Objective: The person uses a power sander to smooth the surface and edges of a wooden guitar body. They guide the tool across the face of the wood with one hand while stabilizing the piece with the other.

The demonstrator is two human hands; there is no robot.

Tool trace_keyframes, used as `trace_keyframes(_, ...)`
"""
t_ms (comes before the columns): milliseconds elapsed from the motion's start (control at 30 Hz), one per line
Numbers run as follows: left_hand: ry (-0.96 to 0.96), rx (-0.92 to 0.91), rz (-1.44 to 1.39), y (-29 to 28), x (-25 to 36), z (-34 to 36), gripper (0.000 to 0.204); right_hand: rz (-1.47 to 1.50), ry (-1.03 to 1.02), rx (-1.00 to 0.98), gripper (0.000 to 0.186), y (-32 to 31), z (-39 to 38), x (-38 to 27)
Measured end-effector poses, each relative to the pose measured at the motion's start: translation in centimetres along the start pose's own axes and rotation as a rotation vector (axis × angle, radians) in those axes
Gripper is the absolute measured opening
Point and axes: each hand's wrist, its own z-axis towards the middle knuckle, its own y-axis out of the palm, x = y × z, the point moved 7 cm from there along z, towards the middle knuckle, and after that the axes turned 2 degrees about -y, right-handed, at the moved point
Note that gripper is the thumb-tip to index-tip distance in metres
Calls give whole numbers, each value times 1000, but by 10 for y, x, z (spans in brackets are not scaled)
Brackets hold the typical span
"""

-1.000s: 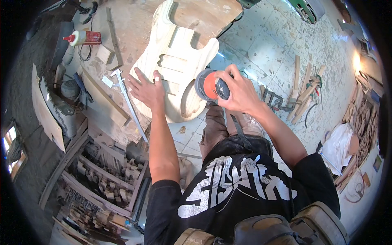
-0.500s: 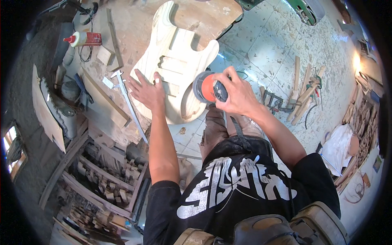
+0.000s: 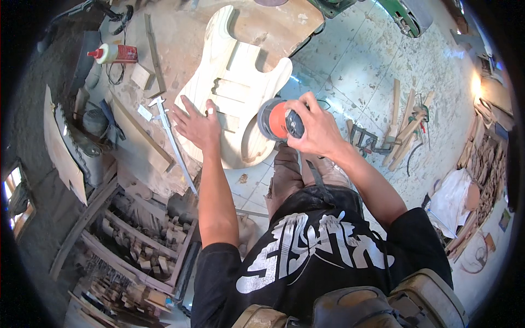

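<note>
A pale, unpainted wooden guitar body (image 3: 240,101) with routed cavities lies on the workbench (image 3: 180,33), overhanging its near right edge. My left hand (image 3: 198,124) rests on the body's left side, fingers spread. In my right hand (image 3: 317,124) is an orange and black orbital sander (image 3: 280,119), gripped round its top. The sander is tilted, its round pad against or very near the body's right edge; I cannot tell whether they touch. Beside my left hand lies a metal vernier caliper (image 3: 174,145).
A white and red glue bottle (image 3: 116,53), a wood block (image 3: 142,76) and wood strips (image 3: 155,54) are on the bench. Clamps (image 3: 365,139) and wood sticks (image 3: 404,128) lie on the tiled floor at right. A rack of offcuts (image 3: 145,240) stands lower left.
The whole view has shifted slightly. My left hand stays on the guitar body, and my right hand still holds the sander at the same edge with hardly any movement.
</note>
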Motion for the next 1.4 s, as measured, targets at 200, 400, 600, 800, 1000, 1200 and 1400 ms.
trace_keyframes(200,-10,-11,-18,-1,1,2,88,-203,52,266,59,-43,17,22)
trace_keyframes(400,-17,-5,-29,4,-4,2,87,-298,-43,292,58,-56,35,37)
trace_keyframes(600,-18,-14,-14,5,-5,1,88,-355,-162,155,62,-31,36,16)
trace_keyframes(800,-24,-25,-4,4,-1,1,87,-413,-221,158,62,-41,45,16)
trace_keyframes(1000,-34,-35,-9,4,-4,1,88,-413,-347,88,59,-27,43,-3)
trace_keyframes(1200,-24,-26,-29,2,0,1,88,-452,-267,148,57,-43,53,8)
trace_keyframes(1400,-32,-29,-9,5,-5,2,88,-432,-347,92,54,-22,51,-15)
